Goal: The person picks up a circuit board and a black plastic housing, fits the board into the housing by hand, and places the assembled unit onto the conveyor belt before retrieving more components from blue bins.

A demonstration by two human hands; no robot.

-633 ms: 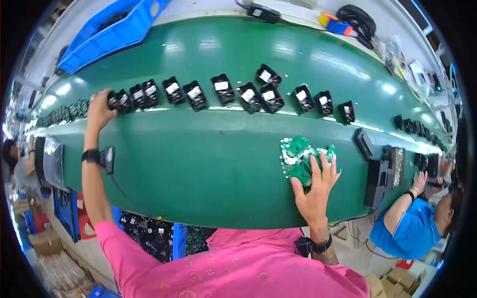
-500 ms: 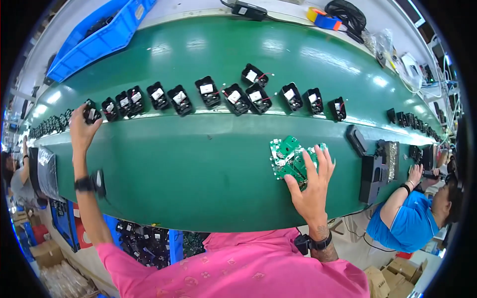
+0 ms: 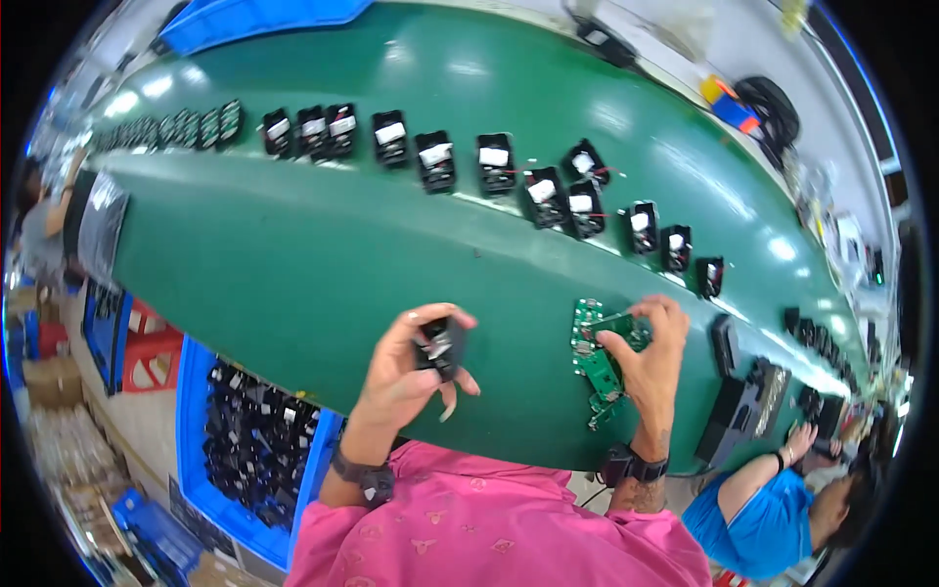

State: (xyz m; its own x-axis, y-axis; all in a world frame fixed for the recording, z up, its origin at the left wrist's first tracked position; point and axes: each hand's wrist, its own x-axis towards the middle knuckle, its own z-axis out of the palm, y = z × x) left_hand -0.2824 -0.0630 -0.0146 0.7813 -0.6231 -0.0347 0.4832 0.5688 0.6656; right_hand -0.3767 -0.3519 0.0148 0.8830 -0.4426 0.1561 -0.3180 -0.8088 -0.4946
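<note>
Over the near middle of the green bench, my left hand (image 3: 393, 377) is closed around a small black plastic housing (image 3: 447, 350). Something whitish shows inside the housing, too blurred to tell. To the right, my right hand (image 3: 653, 357) pinches a green circuit board (image 3: 636, 335) between thumb and fingers, at a small pile of loose green circuit boards (image 3: 601, 372) on the bench. My fingers hide part of the pinched board.
Black housings with white labels (image 3: 435, 161) stand in a row across the bench; housings with green boards (image 3: 209, 127) continue it leftward. A blue crate (image 3: 318, 460) of black parts sits below the front edge. A co-worker in blue (image 3: 758, 523) works beside a black device (image 3: 726, 421) at right.
My left hand has come from the row's left part to the near middle, bringing a black housing. My right hand, spread over the boards before, now pinches one. The whole view has turned.
</note>
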